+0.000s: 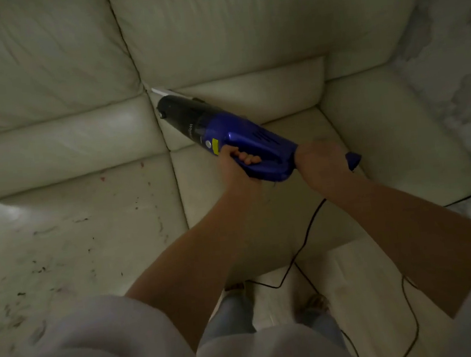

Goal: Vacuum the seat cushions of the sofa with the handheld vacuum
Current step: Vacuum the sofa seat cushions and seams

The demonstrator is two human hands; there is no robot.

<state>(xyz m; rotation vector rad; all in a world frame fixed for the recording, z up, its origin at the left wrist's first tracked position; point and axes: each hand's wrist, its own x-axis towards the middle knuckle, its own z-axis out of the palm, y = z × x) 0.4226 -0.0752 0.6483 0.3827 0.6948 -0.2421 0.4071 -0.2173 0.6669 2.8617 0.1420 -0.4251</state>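
A blue and black handheld vacuum (pixel 235 133) lies angled over the right seat cushion (pixel 263 204) of a cream leather sofa. Its pale nozzle tip (pixel 161 92) pokes into the crease where the back cushions meet the seat. My left hand (pixel 234 166) grips the vacuum's handle from below, fingers curled through it. At the vacuum's rear end, my right hand (pixel 319 163) is closed around the back of the body. The left seat cushion (pixel 73 232) carries several dark and reddish crumbs.
The vacuum's black power cord (pixel 303 247) trails off the seat front, loops over the pale floor (pixel 357 276) by my feet and runs off right. The sofa's padded armrest (pixel 393 131) rises at the right. Worn, flaking leather (pixel 458 79) shows at far right.
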